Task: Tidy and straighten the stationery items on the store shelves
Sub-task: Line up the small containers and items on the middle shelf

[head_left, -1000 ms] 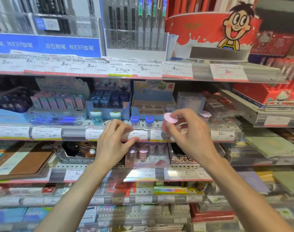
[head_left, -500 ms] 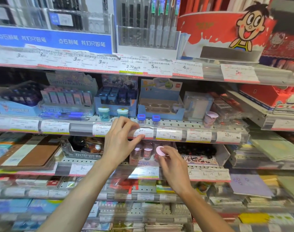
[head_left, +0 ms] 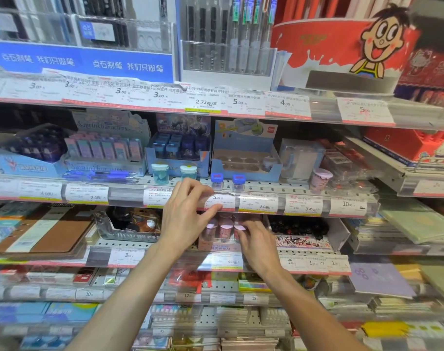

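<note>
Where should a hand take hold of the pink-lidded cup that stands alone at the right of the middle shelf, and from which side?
Grip the pink-lidded cup round its body just under the lid, coming from the front. It stands upright near the shelf edge; a clear box sits close behind on its left and wrapped packs crowd its right, so the front looks open.

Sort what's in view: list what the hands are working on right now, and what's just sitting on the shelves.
In hand:
- left hand on the price-tag strip
- right hand at the pink-capped jars

Just sitting:
- blue-capped jars
- teal-capped jars
- brown notebook
- pink cup
</note>
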Motion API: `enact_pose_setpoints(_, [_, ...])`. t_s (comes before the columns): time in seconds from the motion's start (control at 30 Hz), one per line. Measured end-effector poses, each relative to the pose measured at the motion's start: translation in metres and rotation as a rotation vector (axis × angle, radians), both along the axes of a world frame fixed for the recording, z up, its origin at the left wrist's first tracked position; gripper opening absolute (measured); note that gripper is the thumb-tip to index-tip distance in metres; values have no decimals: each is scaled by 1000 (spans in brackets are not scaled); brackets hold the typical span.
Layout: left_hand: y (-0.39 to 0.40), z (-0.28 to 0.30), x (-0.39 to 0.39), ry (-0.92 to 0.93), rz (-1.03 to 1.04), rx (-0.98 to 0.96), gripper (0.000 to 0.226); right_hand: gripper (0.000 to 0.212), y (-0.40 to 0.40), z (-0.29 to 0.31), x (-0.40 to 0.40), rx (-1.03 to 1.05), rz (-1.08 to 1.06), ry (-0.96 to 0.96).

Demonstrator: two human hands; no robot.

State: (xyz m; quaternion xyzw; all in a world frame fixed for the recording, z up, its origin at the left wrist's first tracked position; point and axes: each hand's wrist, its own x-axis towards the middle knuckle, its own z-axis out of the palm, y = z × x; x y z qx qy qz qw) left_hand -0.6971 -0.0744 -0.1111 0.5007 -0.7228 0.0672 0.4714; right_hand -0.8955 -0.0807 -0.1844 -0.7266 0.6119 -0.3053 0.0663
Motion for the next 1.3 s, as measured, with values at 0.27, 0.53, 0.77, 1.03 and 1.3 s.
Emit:
enact_pose_setpoints(0.27, [0,0,0,-1,6,-2,30,27,-1,-3,-3,-18,-3,59])
enact_pose_setpoints(0.53, [0,0,0,-5,4,-9,30,37,3,-2,-6,-48,49,263])
enact_pose_setpoints(0.77, [1,0,-2,1,26,7,30,41,38,23,-20,-59,153,233])
enact_pose_setpoints(1.03, [2,-2,-13,55,88,8,34,20,51,110,-47,-251,33,151])
enact_pose_setpoints(1.3, [2,-2,-15,58,100,-8,33,30,2,145,-102,-384,-424,329])
